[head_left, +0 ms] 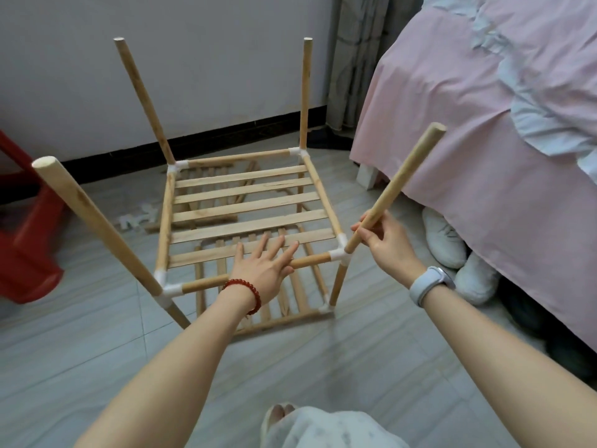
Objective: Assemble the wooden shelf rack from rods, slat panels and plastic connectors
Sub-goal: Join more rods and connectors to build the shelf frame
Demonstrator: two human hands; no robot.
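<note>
Now right hand (384,242) grips rod (399,184) above connector (339,253); left hand (265,266) flat on rack (245,202).

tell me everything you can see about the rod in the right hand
The rod is a round, pale wooden dowel with a smooth, unpainted look and a flat-cut top end. It leans steeply, its top tipped up and to the right towards the pink bed. Its lower end sits at the white plastic corner connector on the near right corner of the rack; whether it is fully seated cannot be told. The right hand grips it near the bottom, fingers and thumb wrapped round it. Nothing else touches it.
</note>
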